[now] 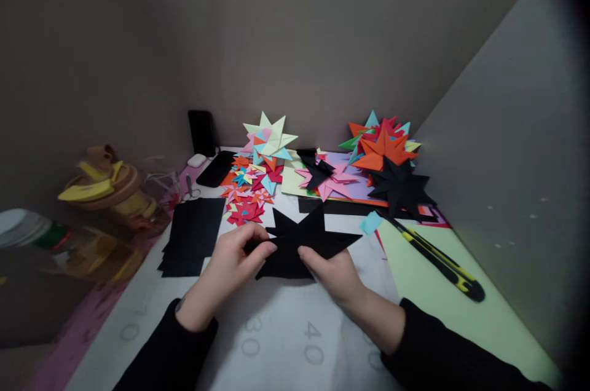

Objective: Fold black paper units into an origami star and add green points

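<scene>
Between my two hands is a black folded paper star (304, 234), its points spread upward and to the right, over the white numbered mat. My left hand (242, 256) pinches its left side between thumb and fingers. My right hand (334, 274) grips its lower right part, thumb on top and the fingers hidden behind the paper. To the left of my left hand lies a stack of black paper sheets (193, 234). A small light-blue paper piece (370, 222) rests just beyond the star's right point.
A yellow-and-black utility knife (440, 259) lies on light green paper (415, 292) at right. Colourful paper stars (385, 145) pile up at the back. Two black phones (201, 133), small scissors (191, 188), a bottle (69, 243) and a brown container (115, 188) are on the left.
</scene>
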Motion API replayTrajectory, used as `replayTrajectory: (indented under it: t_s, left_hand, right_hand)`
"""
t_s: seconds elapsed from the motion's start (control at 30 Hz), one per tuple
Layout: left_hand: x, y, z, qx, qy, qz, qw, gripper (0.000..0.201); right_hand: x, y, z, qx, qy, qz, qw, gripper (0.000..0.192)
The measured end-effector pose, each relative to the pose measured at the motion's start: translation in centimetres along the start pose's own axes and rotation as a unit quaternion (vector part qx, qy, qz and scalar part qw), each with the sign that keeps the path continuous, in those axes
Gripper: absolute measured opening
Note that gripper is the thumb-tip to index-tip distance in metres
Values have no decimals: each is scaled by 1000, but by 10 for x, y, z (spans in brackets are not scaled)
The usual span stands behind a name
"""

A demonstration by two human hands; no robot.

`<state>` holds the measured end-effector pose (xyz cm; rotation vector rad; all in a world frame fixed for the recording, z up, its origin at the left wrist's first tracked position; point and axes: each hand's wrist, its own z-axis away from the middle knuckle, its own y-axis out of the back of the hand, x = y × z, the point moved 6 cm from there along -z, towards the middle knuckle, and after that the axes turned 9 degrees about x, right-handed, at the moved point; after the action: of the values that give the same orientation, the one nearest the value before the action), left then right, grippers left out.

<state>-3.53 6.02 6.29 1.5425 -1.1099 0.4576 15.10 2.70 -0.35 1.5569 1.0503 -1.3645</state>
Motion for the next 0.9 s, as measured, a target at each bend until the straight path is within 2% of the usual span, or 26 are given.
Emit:
replayTrajectory:
  t_s: [0.13, 0.33, 0.53, 0.63, 0.8, 0.9]
  left_hand:
    - [-3, 1, -1, 0, 40, 39, 998, 13]
    - [0, -4, 0, 16, 35, 33, 999, 5]
    - [-21, 1, 3, 22, 149, 156, 976, 18]
    - [-28, 8, 2, 53, 174, 165, 969, 19]
    - [-28, 14, 3, 85, 161, 147, 972, 15]
    - [-21, 14, 3, 87, 113, 128, 981, 10]
  right_hand:
    - [8, 0, 0, 5, -41, -21, 999, 42]
    - [10, -6, 2, -16, -72, -83, 994, 37]
    - [21, -4, 1, 17, -140, -140, 980, 29]
    - [21, -3, 0, 24, -145, -143, 979, 28]
    - [17, -4, -1, 6, -110, -101, 989, 31]
    - [20, -2, -1, 16, -100, -99, 990, 31]
